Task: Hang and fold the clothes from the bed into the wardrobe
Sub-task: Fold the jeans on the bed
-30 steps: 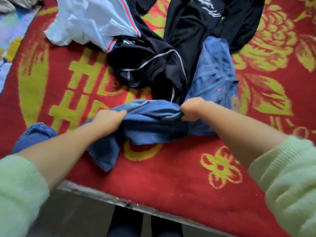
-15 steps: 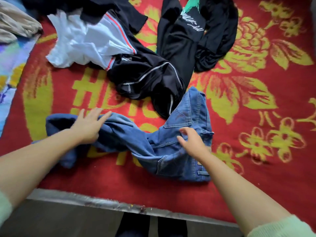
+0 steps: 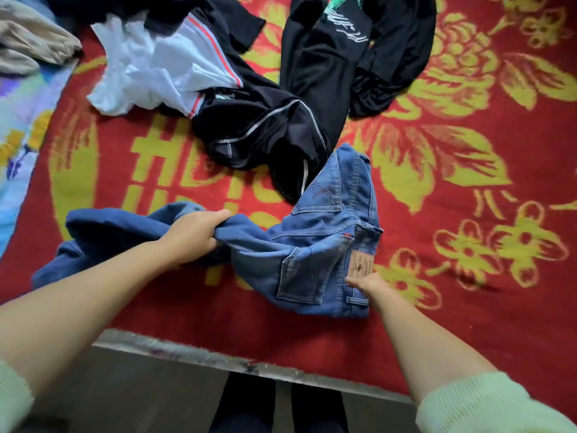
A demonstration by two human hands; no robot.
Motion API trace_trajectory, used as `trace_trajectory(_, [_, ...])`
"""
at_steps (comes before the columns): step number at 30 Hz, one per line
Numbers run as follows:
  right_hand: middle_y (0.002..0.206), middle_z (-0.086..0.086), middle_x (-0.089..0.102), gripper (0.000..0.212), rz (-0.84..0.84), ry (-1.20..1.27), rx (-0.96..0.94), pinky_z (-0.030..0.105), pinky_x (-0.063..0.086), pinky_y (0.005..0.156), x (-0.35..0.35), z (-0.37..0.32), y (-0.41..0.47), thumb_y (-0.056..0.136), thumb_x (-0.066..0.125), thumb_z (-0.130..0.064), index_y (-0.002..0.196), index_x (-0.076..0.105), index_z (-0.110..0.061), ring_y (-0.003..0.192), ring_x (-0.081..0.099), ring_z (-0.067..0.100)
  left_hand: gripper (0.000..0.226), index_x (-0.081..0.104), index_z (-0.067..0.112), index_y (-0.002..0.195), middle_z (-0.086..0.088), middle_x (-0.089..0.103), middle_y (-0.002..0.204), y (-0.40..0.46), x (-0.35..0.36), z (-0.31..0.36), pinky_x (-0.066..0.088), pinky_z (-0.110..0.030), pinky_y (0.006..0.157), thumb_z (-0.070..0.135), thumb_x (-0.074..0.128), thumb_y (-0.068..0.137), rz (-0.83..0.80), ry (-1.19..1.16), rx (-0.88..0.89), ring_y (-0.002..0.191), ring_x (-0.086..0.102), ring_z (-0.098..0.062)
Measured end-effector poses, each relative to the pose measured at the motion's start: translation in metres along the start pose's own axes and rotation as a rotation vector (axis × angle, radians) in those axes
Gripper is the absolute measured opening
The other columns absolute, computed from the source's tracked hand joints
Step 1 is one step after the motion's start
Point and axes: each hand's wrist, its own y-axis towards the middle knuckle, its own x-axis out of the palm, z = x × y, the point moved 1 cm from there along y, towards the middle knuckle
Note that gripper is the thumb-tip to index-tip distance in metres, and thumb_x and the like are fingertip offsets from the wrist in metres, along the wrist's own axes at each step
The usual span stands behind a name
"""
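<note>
Blue jeans (image 3: pixel 324 220) lie crumpled on the red and yellow bed cover (image 3: pixel 468 307), waistband to the right, legs trailing left. My left hand (image 3: pixel 193 234) grips a bunched fold of the legs near the middle. At the waistband, just below the brown leather patch, my right hand (image 3: pixel 367 284) pinches the denim, most of its fingers hidden under the cloth. Behind the jeans lie a black jacket with grey piping (image 3: pixel 265 132), a white garment with a red stripe (image 3: pixel 162 70) and black trousers with white lettering (image 3: pixel 327 57).
A beige garment (image 3: pixel 28 48) lies at the far left on a light blue patterned sheet (image 3: pixel 22 120). The bed's near edge (image 3: pixel 218 359) runs across the bottom, with the floor and my dark trouser legs (image 3: pixel 274 407) below it.
My left hand went from lying flat on the jeans legs to gripping a fold of them. My right hand slid down to the waistband and took hold there.
</note>
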Motion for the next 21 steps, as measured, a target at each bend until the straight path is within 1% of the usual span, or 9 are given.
trace_trajectory(2, [0.134,0.014,0.052,0.086,-0.005,0.064,0.045,0.030,0.044,0.093,-0.003,-0.001,-0.020,0.066,0.082,-0.043,0.132,0.047,-0.001,0.117,0.054,0.028,0.045,0.059,0.007,0.093,-0.010,0.064,0.072,-0.010,-0.020,0.010,0.040,-0.038,0.059,0.041,0.045,0.068,0.107,-0.037,-0.020,0.068,0.058,-0.031])
trace_trajectory(4, [0.133,0.016,0.052,0.064,0.015,0.167,0.063,0.021,0.039,0.078,0.003,0.000,-0.024,0.082,0.073,-0.029,0.132,0.046,0.001,0.102,0.051,0.022,0.043,0.057,0.010,0.088,-0.004,0.061,0.064,-0.012,-0.033,0.019,0.042,-0.039,0.057,0.047,0.048,0.067,0.172,-0.066,-0.055,0.061,0.056,-0.030])
trace_trajectory(5, [0.125,0.017,0.058,0.052,-0.006,0.246,0.043,0.018,0.040,0.068,0.009,-0.001,-0.023,0.086,0.069,-0.024,0.128,0.050,0.001,0.093,0.051,0.020,0.036,0.058,0.012,0.089,-0.004,0.061,0.064,-0.010,-0.037,0.022,0.044,-0.040,0.058,0.042,0.055,0.071,0.191,-0.091,-0.094,0.062,0.057,-0.031])
trace_trajectory(8, [0.064,0.008,0.067,0.014,-0.209,0.445,0.073,0.013,0.042,0.039,0.027,-0.016,-0.048,0.090,0.062,-0.014,0.102,0.060,-0.007,0.049,0.060,0.017,0.024,0.060,0.012,0.108,-0.012,0.068,0.083,-0.003,-0.037,0.023,0.048,-0.041,0.065,0.016,0.062,0.085,0.180,-0.151,-0.229,0.072,0.063,-0.034])
trace_trajectory(12, [0.058,0.000,0.068,0.010,-0.327,0.634,-0.094,0.021,0.050,0.042,-0.009,-0.049,-0.082,0.091,0.056,-0.009,0.098,0.061,-0.014,0.044,0.063,0.012,0.031,0.060,0.009,0.116,-0.017,0.067,0.102,-0.004,-0.038,0.013,0.042,-0.033,0.068,0.003,0.052,0.086,0.188,-0.151,-0.341,0.081,0.059,-0.028])
trace_trajectory(17, [0.084,0.002,0.074,0.031,-0.476,0.745,-0.467,0.027,0.058,0.059,-0.124,-0.084,-0.166,0.073,0.062,-0.012,0.104,0.063,-0.014,0.069,0.071,0.015,0.032,0.063,0.012,0.116,-0.011,0.067,0.111,-0.030,-0.068,0.019,0.042,-0.031,0.077,0.000,0.056,0.087,0.178,-0.325,-0.364,0.096,0.059,-0.026])
trace_trajectory(19, [0.088,0.004,0.074,0.028,-0.514,0.762,-0.600,0.026,0.058,0.062,-0.158,-0.088,-0.199,0.074,0.059,-0.014,0.099,0.071,-0.015,0.073,0.071,0.015,0.022,0.071,0.032,0.096,0.003,0.072,0.095,-0.042,-0.086,0.031,0.044,-0.030,0.077,0.016,0.072,0.082,0.079,-0.436,-0.329,0.096,0.062,-0.020])
trace_trajectory(20, [0.087,0.003,0.074,0.024,-0.529,0.781,-0.650,0.025,0.057,0.062,-0.172,-0.090,-0.217,0.071,0.062,-0.017,0.091,0.075,-0.016,0.072,0.071,0.014,0.015,0.073,0.037,0.083,0.012,0.072,0.081,-0.048,-0.095,0.041,0.046,-0.026,0.071,0.038,0.081,0.070,-0.022,-0.481,-0.324,0.085,0.064,-0.012])
trace_trajectory(21, [0.085,0.003,0.074,0.023,-0.541,0.807,-0.693,0.023,0.057,0.061,-0.184,-0.092,-0.228,0.064,0.068,-0.019,0.085,0.078,-0.016,0.071,0.071,0.014,0.035,0.073,0.035,0.073,0.015,0.070,0.069,-0.052,-0.103,0.050,0.046,-0.022,0.064,0.061,0.082,0.052,-0.134,-0.495,-0.343,0.072,0.063,-0.005])
